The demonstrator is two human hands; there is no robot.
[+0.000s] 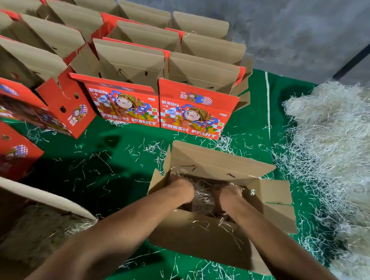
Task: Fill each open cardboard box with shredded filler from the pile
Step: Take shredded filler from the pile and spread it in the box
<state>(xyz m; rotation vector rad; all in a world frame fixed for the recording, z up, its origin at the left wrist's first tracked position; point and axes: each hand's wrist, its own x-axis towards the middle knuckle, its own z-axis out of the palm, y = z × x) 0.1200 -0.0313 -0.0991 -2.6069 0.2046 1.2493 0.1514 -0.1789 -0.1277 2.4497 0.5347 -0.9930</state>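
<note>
Both forearms reach in from the 6 o'clock edge and go down into the open cardboard box (197, 236) that sits just below the middle of the view. Inside it lies shredded filler (203, 197), pale strands bunched between the two wrists. The left hand (182, 192) is plunged into the box at the filler's 9 o'clock side, and the right hand (228, 196) is plunged in at its 3 o'clock side; the filler touches both. Only the backs of the hands and the wrists show, with the fingers buried below the strands and the box's near wall, so I cannot tell whether either hand is spread flat or gripping filler. The box's flaps stand open: one tall flap rises at 12 o'clock, a side flap folds out toward 3 o'clock, and a few loose strands lie on the near flap.

At 3 o'clock from the box, well apart from the hands, the big pile (339, 153) of pale filler runs along the right edge of the view. Stray strands are scattered over the green floor covering (104, 165) all around the box.

At 12 o'clock stand rows of red fruit boxes (195, 112) printed "FRESH FRUIT", their brown flaps up. At 8 o'clock, close to the left forearm, another brown box (24, 197) holds filler heaped to its rim.
</note>
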